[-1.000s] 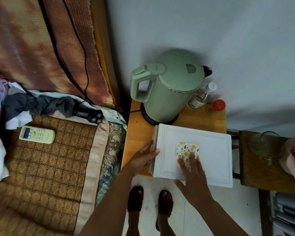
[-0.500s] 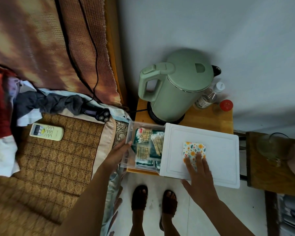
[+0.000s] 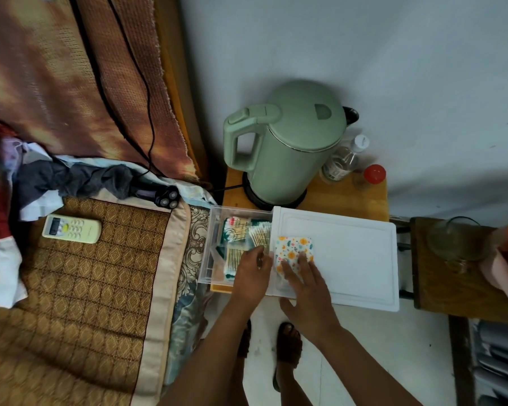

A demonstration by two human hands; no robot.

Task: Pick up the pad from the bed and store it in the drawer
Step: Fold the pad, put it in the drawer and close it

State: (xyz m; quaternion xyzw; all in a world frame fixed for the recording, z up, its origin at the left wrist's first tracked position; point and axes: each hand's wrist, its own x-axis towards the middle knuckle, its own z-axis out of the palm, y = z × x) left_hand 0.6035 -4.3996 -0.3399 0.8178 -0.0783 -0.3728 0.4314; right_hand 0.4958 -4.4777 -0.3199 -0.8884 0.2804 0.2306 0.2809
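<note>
The pad (image 3: 292,247), a small square with an orange and green flower print, lies on top of the white drawer unit (image 3: 349,259) at its left edge. My right hand (image 3: 305,291) rests flat on it, fingers spread over its near half. The clear plastic drawer (image 3: 214,247) is pulled out to the left and holds packets of cotton swabs. My left hand (image 3: 251,276) hovers over the open drawer with curled fingers touching the pad's left edge; whether it grips the pad is hidden.
A green kettle (image 3: 291,148), a clear bottle (image 3: 342,159) and a red-capped jar (image 3: 373,174) stand behind the unit on the wooden bedside table (image 3: 346,197). The bed (image 3: 85,288) on the left carries a remote (image 3: 71,229) and a shaver (image 3: 165,197). A glass (image 3: 452,238) stands on the stool at right.
My left hand pulled the drawer open to the left, then let go and moved right to the pad's edge. My right hand slid the pad left to the unit's edge.
</note>
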